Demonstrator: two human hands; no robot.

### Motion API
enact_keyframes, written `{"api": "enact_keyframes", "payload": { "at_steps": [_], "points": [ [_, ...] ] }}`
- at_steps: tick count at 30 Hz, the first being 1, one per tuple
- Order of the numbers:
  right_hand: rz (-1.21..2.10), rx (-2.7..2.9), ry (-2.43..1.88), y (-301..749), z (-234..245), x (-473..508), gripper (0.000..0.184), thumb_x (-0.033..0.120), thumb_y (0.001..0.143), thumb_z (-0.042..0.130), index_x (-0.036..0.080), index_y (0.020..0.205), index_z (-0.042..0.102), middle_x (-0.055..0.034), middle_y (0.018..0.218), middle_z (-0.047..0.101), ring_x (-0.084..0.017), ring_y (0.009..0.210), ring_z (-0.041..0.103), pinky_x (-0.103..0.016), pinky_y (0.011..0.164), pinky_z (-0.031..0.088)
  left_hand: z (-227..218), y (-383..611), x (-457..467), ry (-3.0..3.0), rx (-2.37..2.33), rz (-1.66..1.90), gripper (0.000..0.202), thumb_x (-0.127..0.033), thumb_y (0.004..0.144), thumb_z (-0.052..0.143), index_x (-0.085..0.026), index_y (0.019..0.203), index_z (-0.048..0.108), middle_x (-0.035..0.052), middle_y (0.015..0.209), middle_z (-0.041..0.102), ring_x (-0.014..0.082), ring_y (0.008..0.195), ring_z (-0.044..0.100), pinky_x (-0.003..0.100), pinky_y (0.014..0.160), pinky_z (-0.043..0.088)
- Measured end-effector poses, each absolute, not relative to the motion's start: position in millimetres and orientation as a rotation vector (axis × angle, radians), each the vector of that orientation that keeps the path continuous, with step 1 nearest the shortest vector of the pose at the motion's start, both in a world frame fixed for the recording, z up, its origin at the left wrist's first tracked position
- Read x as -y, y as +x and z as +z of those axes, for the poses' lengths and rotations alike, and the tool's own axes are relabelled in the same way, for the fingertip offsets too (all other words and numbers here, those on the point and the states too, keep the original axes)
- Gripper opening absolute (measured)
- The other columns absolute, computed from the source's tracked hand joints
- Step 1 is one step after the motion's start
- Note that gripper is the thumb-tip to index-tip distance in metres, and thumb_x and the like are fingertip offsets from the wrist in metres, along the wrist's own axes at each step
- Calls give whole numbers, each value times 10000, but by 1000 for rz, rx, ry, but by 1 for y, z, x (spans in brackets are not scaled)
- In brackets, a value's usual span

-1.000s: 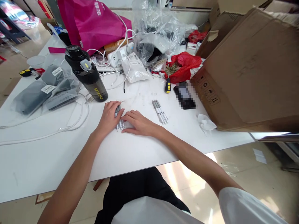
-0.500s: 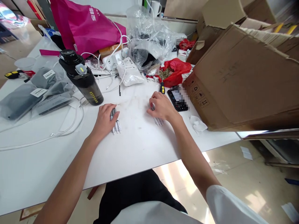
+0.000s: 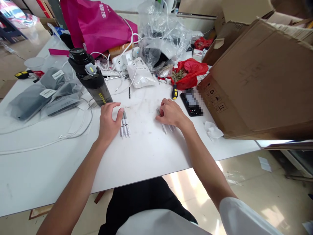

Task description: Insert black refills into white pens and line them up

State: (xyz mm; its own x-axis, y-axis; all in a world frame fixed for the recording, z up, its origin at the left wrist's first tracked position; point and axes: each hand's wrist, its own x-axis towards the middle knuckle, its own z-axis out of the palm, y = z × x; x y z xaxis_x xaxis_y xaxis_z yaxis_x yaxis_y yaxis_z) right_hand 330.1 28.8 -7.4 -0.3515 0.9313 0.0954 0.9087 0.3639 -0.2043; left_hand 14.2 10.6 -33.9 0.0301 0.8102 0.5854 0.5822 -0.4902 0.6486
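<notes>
Several white pens with grey grips (image 3: 125, 127) lie side by side on the white table. Beside them, my left hand (image 3: 109, 122) is open, its thumb apart from the fingers and close to the pens' grey ends. Across the table, my right hand (image 3: 172, 112) is curled over a second group of pens, partly hidden under the palm. Its thumb and fingers close on a white pen with a grey grip (image 3: 164, 128), which lies slightly apart from the others.
A black water bottle (image 3: 94, 83) stands just behind my left hand. Beyond my right hand are a yellow-black screwdriver (image 3: 174, 92), a phone (image 3: 192, 103) and a red plastic bag (image 3: 193, 73). A large cardboard box (image 3: 259, 81) fills the right side; white cables (image 3: 70, 137) run across the left.
My left hand has opened and drawn off its pens, which now lie uncovered. Under my right hand, one pen has shifted left, away from the rest. The view has shifted slightly.
</notes>
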Motion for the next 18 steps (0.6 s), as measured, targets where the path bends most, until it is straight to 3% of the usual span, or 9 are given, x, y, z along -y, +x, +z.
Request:
{"api": "enact_keyframes", "payload": {
  "at_steps": [6,10,13,18],
  "points": [
    [414,2083,-1177,313,-2,-23,148,264,846,614,249,800,474,-89,1013,627,-236,855,555,-403,815,455,-25,17,-6,2050,-1499,1552,236,-447,1129,620,-236,1148,722,101,1195,802,283,1199,711,449,1115,537],
    [421,1924,-892,307,-3,-18,89,283,947,530,256,867,504,-47,873,605,-219,776,522,-387,762,426,-24,16,-7,2038,-1517,1575,258,-474,1128,612,-243,1130,728,97,1165,807,281,1167,725,450,1105,546],
    [533,1889,-884,306,-7,-16,164,362,1042,523,253,920,539,-46,886,671,-211,770,560,-382,756,436,-26,16,-7,2025,-1515,1570,275,-491,1123,620,-244,1129,742,89,1138,805,277,1142,727,446,1100,547],
    [829,1706,-827,294,-17,-15,288,545,1163,492,283,1049,450,-18,907,724,-199,785,616,-378,805,498,-27,19,-4,1918,-1472,1567,304,-500,1115,662,-228,1190,775,86,1104,811,267,1103,732,427,1070,550]
  ]
}}
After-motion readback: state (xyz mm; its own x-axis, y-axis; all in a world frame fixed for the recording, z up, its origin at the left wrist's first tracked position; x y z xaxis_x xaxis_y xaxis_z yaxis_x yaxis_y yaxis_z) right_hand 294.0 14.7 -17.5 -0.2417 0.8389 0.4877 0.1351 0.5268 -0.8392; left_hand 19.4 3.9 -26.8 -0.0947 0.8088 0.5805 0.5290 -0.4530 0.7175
